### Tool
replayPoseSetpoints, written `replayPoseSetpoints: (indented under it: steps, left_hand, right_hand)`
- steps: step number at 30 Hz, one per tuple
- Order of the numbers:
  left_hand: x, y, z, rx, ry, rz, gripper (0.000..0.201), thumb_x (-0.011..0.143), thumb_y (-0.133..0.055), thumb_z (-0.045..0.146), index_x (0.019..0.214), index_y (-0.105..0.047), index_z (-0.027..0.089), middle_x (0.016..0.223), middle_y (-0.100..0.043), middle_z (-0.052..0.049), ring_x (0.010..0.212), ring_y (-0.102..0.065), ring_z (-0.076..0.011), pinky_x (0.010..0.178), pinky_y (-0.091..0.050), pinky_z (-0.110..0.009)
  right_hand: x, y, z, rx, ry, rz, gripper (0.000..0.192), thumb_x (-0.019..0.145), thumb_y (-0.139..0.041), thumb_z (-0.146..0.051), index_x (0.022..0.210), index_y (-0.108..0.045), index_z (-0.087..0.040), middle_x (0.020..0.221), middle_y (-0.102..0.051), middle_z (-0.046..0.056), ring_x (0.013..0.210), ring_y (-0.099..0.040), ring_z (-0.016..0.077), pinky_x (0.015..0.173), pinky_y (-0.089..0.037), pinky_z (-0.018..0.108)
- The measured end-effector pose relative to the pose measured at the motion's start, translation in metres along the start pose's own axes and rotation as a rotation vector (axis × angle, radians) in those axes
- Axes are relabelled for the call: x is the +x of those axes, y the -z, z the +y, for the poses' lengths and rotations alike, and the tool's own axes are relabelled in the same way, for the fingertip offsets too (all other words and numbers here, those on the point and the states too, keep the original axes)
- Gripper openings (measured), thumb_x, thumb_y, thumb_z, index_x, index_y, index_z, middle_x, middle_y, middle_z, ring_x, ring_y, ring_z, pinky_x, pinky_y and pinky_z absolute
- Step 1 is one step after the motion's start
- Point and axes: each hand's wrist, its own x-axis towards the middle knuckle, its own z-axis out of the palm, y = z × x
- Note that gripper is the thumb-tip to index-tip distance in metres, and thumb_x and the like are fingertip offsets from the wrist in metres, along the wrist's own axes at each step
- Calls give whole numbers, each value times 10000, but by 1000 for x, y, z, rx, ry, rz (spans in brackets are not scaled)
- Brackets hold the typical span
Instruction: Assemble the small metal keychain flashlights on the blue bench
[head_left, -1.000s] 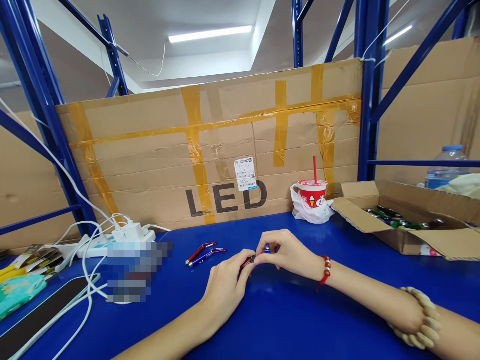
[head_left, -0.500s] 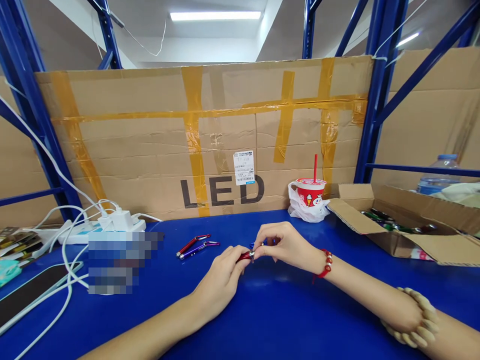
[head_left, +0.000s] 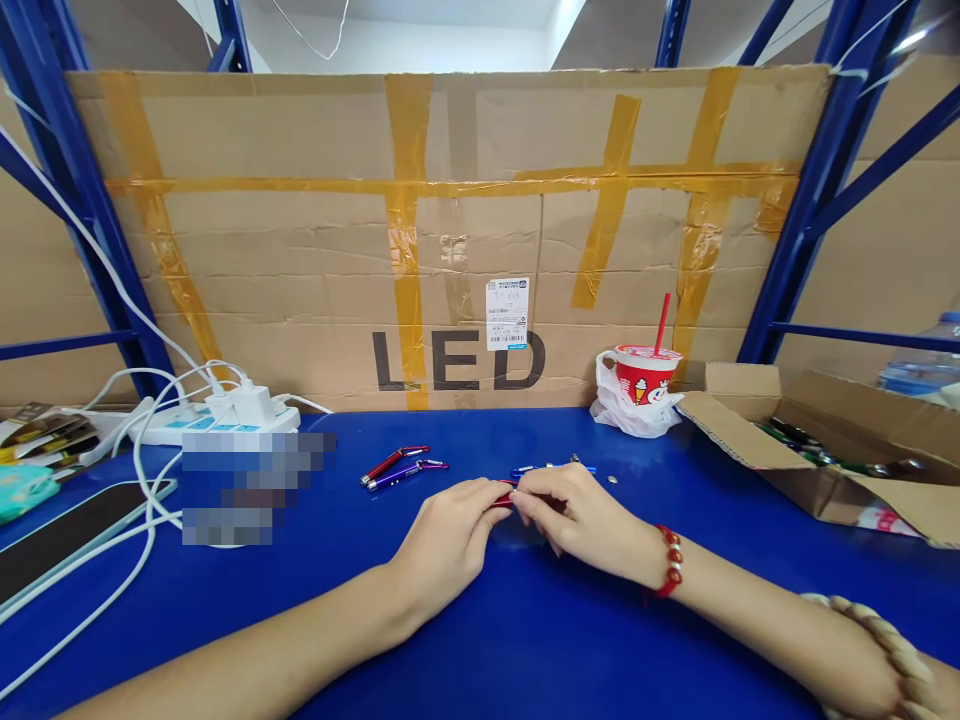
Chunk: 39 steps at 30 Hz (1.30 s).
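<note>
My left hand [head_left: 454, 525] is closed around a small red metal flashlight [head_left: 504, 494], most of which is hidden by the fingers. Meeting it from the right, my right hand [head_left: 574, 510] has its thumb and fingertips pinched at the flashlight's end; what exactly they grip there is hidden. Just behind the right hand lies a blue flashlight [head_left: 528, 470], partly covered. A small round silver piece [head_left: 613, 479] rests on the blue table right of it. To the left, a red flashlight with a carabiner clip [head_left: 391, 463] and a purple one [head_left: 405, 475] lie side by side.
An open cardboard box [head_left: 817, 480] with several similar flashlights stands at right. Near the cardboard back wall is a red cup [head_left: 651, 378] in a plastic bag. A power strip [head_left: 169, 425], white cables and a dark phone-like slab [head_left: 75, 535] occupy the left.
The view has tilted down and shifted slightly left. The silver end seen on the held red flashlight is now hidden by my fingers. The blue flashlight and silver piece show more clearly.
</note>
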Motion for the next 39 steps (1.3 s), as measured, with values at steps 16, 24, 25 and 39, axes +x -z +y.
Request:
replayPoseSetpoints:
  steps: [16,24,25,39]
  left_hand:
    - [4,2,6,-58,154,-30,219,886,-335,177,796,-533,200,807,-587,11,709,-527,-122,673,-389,-218]
    - [5,1,4,-81,219,-13,211,891,-319,221,831,-519,190,667,-519,18,615,-489,-118,606,-352,-214]
    - [5,1,4,-85,215,-14,210,892,-317,225,825,-513,190,668,-518,18,616,-488,-117,608,-350,-213]
    - [6,1,4,-143,166,-37,205,893,-331,240,831,-519,187,678,-517,21,617,-470,-110,602,-342,-207]
  right_hand:
    - [7,-5,4,388,-345,-53,489,717,-483,-617,550,-494,-157,368,-434,-55,291,-426,72,305,-315,174]
    - [8,17,5,-111,31,279,268,714,-620,-459,746,-676,-199,686,-624,7,537,-501,91,497,-381,210]
    - [8,17,6,-126,59,265,252,723,-617,-449,771,-683,-211,721,-629,9,546,-502,90,506,-385,212]
    - [9,19,13,-75,58,157,276,740,-598,-460,780,-690,-203,759,-618,10,452,-492,53,456,-388,201]
